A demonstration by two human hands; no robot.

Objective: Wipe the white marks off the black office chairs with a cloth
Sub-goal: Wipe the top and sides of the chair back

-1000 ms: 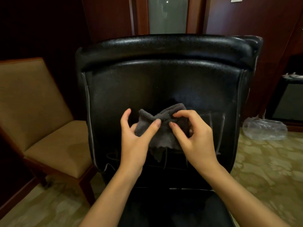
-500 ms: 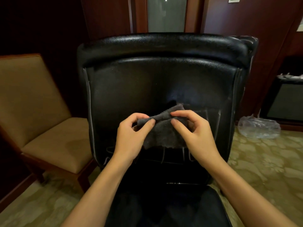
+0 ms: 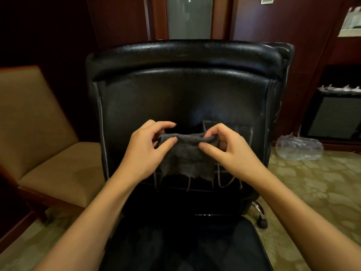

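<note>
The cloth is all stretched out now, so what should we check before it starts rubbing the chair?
1. Left hand pinches the grey cloth at its top edge: ok.
2. Right hand pinches the other end: ok.
3. Cloth spread flat, not bunched: ok.
4. White marks found on the black office chair: ok, pale lines run beside and below the hands.
5. Cloth touching the chair back: cannot tell.
6. Cloth damp or dry: cannot tell.
</note>
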